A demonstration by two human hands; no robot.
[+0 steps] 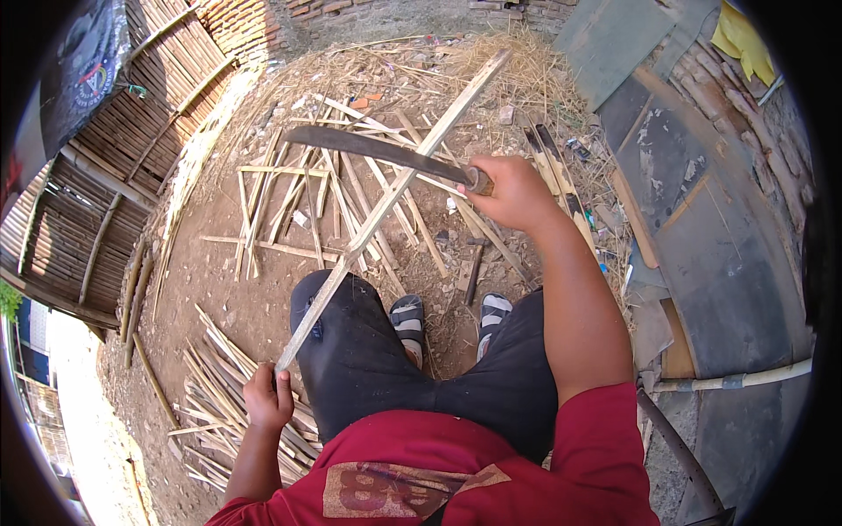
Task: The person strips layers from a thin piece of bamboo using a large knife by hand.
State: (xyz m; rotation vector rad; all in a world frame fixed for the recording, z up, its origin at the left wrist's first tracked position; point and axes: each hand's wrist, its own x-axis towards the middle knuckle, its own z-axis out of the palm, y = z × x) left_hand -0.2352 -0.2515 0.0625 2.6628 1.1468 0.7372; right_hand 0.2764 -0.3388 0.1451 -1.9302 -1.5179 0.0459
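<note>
A long pale strip of split bamboo or wood slants from lower left to upper right across my left thigh. Its near end is gripped by my left hand, fingers closed round it. My right hand is wrapped round the handle of a machete with a long dark blade, its tip toward the left. The blade crosses the strip about midway; whether it touches the strip I cannot tell.
Loose strips lie scattered on the dirt ahead of my feet, near a hammer-like tool. A pile of strips lies at left. Dark boards line the right, a woven bamboo wall the left.
</note>
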